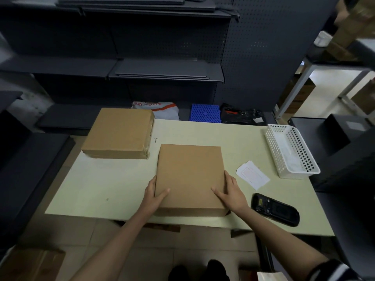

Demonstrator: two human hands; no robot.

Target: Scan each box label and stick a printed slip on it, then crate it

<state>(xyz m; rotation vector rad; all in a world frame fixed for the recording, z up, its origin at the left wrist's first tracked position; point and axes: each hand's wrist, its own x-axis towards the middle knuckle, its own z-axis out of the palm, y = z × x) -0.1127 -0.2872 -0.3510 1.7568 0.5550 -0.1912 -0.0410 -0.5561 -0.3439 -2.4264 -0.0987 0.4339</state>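
A flat brown cardboard box (189, 175) lies on the pale table (101, 185) near its front edge. My left hand (154, 194) holds its left side, thumb over the top face. My right hand (232, 191) holds the right side the same way, fingers along the edge. No label shows on the box's top. A second, larger brown box (118, 133) sits at the table's far left corner. White printed slips (252, 174) lie to the right of the held box. A black handheld scanner (275, 208) rests at the front right.
A white perforated plastic basket (292, 151) stands at the table's right edge. Behind the table are a blue crate (205, 113), a white bag (156, 108) and dark shelving (162, 72). Another cardboard box (30, 264) sits on the floor at lower left.
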